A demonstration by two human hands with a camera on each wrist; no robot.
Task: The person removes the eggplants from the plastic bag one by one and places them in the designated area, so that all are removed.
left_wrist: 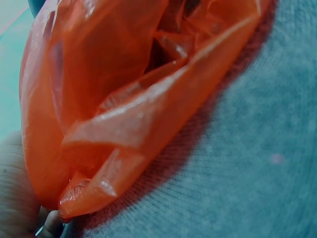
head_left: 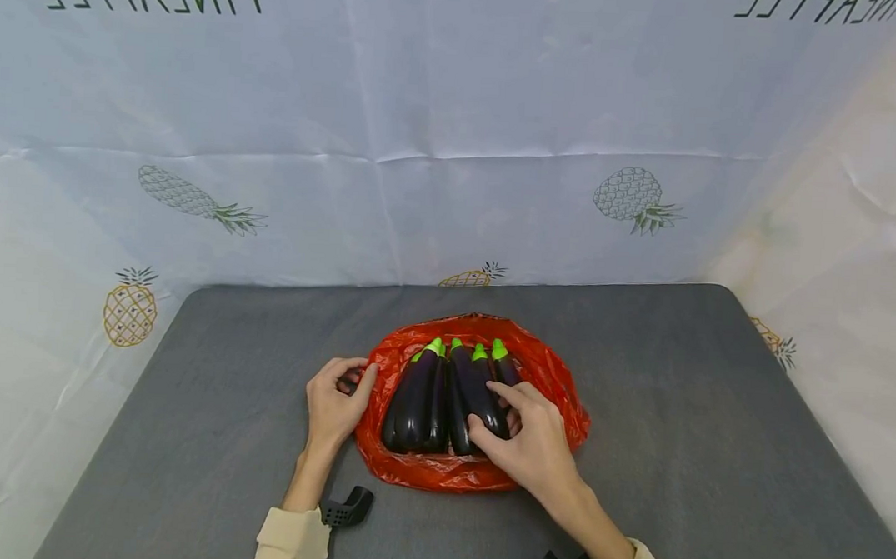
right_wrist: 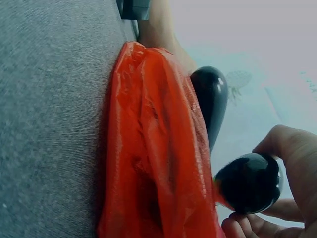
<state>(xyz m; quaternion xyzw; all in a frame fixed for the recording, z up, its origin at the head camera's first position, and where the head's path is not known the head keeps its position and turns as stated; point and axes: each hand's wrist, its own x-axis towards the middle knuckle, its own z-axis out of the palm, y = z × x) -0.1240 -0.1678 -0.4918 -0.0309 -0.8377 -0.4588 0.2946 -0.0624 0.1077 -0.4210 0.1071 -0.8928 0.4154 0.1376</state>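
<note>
Eggplants: several, dark purple, glossy, green-capped (head_left: 415,411); laid side by side in the mouth of the red bag, caps toward the far rim.
Eggplant in grip: one (head_left: 476,393), right of the row's middle, within the bag's outline; its rounded end shows in the right wrist view.
Red bag: thin crinkled plastic, rim turned down around the contents (head_left: 447,477); set on the grey tabletop (head_left: 673,456).
Right hand: thumb and fingers pinching the held eggplant near its wide end (head_left: 527,433).
Left hand: thumb and fingers pinching the bag's left edge (head_left: 341,400).
Step in hand: judged to be the handling of one eggplant while the other hand steadies the bag.
Next move: would seem to call for a firm hold on the smooth skin and a steady rim at left.
In the way: neighbouring eggplants packed close against the held one; loose plastic that could snag; the right hand hides part of the row.
Around: black wrist mount (head_left: 348,507) by the left sleeve (head_left: 294,540); pineapple-printed cloth (head_left: 441,87) behind the tabletop, lettering reversed.
</note>
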